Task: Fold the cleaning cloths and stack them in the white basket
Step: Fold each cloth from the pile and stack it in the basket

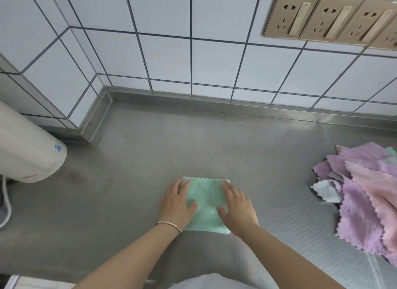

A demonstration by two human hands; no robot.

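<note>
A steel bench (pixel 129 192) fills the frame; a heap of unfolded cloths (pixel 363 202) waits at the right edge, so most work looks left, and no white basket shows. At lower centre, the left hand (pixel 176 202) and right hand (pixel 237 205) press flat, fingers straight, on a folded green cloth (pixel 206 202).

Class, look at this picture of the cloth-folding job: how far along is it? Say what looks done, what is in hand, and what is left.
Done: nothing is stacked that we can see; the white basket is out of view. In hand: the left hand and right hand press flat on the green cloth, which lies as a neat square on the steel counter. Left: the pile of purple, pink and pale blue cloths at the right is loose and unfolded.
</note>
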